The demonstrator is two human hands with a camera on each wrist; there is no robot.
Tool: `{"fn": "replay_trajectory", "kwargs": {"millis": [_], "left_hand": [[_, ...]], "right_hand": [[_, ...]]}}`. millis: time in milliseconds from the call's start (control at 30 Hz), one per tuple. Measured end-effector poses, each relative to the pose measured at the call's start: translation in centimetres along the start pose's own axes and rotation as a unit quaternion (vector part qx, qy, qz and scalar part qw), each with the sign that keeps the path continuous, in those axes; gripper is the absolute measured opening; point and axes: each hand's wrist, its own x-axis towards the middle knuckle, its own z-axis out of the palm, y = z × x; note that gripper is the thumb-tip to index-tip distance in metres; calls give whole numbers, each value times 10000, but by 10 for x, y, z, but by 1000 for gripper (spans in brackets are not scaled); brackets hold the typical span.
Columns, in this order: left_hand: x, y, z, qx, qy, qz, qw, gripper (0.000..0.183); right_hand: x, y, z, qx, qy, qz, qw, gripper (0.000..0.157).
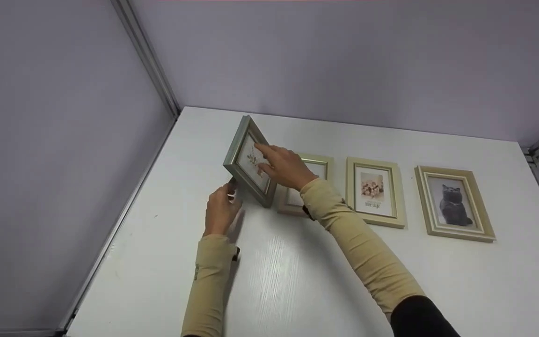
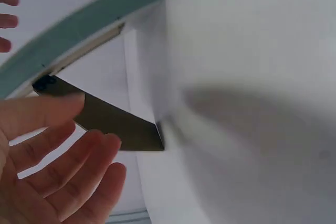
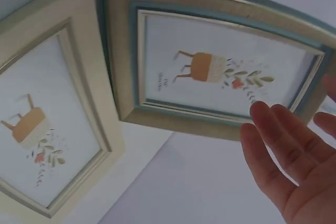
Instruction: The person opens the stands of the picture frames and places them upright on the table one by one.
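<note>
Four picture frames (image 1: pixel 249 161), one stand (image 2: pixel 123 128); left hand (image 1: pixel 219 211), right hand (image 1: pixel 290 168): each grip apart.

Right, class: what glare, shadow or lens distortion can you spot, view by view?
Head: pale glare on the glossy white tabletop; left wrist: soft-edged shadows across that tabletop, and the side of the blue-green rectangular picture frame looks bowed, probably lens distortion; right wrist: the same frame's upper edge curves too.

Booth-like workspace; lab or office, can't tell. Plain grey-lavender panels (image 1: pixel 344 56) are bordering a white tabletop (image 1: pixel 148 262) at the back and both sides, metal posts (image 1: pixel 148 54) are running up the corners, decorative picture frames (image 1: pixel 455 203) are resting on top.
</note>
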Motion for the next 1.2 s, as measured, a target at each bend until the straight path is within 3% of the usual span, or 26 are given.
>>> {"fn": "replay_trajectory", "kwargs": {"millis": [167, 433, 633, 867, 1033, 1200], "left_hand": [[-3, 7, 10, -458, -145, 32, 9988, 42], [-3, 18, 26, -448, 530, 100, 9975, 41], [-2, 23, 29, -338, 756, 71, 9965, 35], [0, 22, 25, -452, 506, 147, 9976, 33], [3, 19, 15, -385, 260, 42, 9989, 33], [10, 13, 4, -441, -204, -79, 9988, 35]], "right_hand": [[0, 13, 2, 158, 113, 460, 9988, 39], [-4, 28, 10, 624, -97, 1020, 9928, 42], [-7, 37, 15, 942, -432, 1361, 9853, 47], [-15, 45, 17, 1242, -740, 1832, 9724, 56], [-16, 46, 19, 1347, -933, 1830, 9694, 61], [-17, 46, 21, 1445, -967, 1881, 9666, 63]]}}
